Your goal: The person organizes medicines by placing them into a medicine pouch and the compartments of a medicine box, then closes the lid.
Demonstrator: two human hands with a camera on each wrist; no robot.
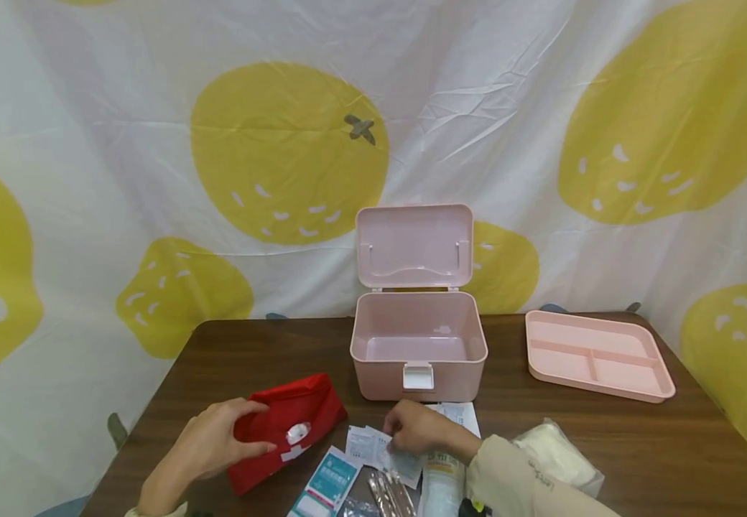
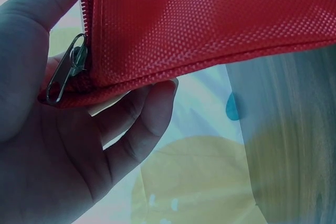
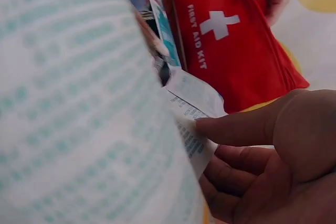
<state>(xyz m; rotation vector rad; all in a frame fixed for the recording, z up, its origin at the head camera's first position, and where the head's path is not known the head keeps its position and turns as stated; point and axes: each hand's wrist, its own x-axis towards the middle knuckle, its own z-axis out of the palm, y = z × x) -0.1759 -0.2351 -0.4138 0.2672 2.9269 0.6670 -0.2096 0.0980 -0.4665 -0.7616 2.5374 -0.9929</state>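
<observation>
Crowding the right hand [image 1: 421, 429]: sachets [image 1: 361, 444], red pouch [image 1: 309, 408], pink box [image 1: 383, 380].

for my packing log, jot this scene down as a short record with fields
left hand: grips the edge of a red pouch
pouch label: FIRST AID KIT, with a white cross
right hand: pinches a white printed packet
pink box: behind the hands, lid raised
pink tray: right of the box, three compartments
also on table: teal-and-white packet, clear-wrapped pale bundle
</observation>
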